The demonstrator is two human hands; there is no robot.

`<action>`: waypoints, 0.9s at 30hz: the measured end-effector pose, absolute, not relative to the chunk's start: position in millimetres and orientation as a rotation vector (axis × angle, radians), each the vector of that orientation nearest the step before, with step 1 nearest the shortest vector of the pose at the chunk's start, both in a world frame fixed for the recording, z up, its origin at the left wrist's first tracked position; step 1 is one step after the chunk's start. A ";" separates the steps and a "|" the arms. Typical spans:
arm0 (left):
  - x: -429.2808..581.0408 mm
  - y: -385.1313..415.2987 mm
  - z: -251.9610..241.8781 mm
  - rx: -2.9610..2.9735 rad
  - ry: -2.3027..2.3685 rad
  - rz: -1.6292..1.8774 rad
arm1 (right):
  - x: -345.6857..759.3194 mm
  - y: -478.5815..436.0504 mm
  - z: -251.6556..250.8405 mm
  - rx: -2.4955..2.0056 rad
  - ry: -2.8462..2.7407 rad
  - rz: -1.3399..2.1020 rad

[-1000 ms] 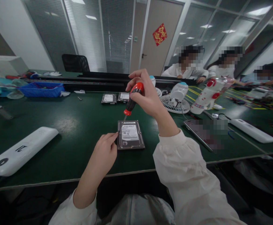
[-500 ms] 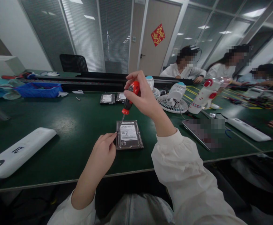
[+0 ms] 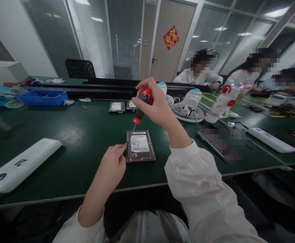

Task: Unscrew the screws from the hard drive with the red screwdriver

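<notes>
A hard drive (image 3: 140, 148) lies label up on the green table in front of me. My right hand (image 3: 153, 101) is closed around the red and black handle of a screwdriver (image 3: 138, 116), which tilts down to the left side of the drive. Its tip meets the drive near the upper left edge, beside my fingertips. My left hand (image 3: 115, 158) has its fingers pressed together at that edge, touching the drive close to the tip. Whether something small is pinched there is hidden.
Two more hard drives (image 3: 116, 107) lie farther back, near white fans (image 3: 187, 109). A blue bin (image 3: 45, 98) and a white power bank (image 3: 23, 163) are at left. A phone-like slab (image 3: 213, 143) and a bottle (image 3: 219, 104) are at right. Co-workers (image 3: 198, 72) sit beyond.
The screwdriver handle appears slightly turned in my right hand, its tip staying at the drive's left side. My left hand keeps its place. The whole view has shifted slightly.
</notes>
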State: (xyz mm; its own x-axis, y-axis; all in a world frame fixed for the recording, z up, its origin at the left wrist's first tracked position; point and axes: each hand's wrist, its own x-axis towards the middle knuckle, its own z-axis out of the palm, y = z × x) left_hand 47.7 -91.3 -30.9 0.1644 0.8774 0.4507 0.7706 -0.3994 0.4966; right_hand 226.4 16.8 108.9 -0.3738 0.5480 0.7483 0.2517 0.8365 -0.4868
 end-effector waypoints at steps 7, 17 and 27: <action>46.2 -92.3 -31.1 2.261 1.639 1.027 | 227.2 16.6 108.6 -0.547 -1.955 0.426; 47.3 -94.3 -28.0 2.247 1.645 1.010 | 227.7 19.0 106.4 -0.631 -1.944 0.299; 48.0 -93.1 -28.7 2.251 1.654 1.020 | 227.7 17.2 108.0 -0.664 -1.983 0.294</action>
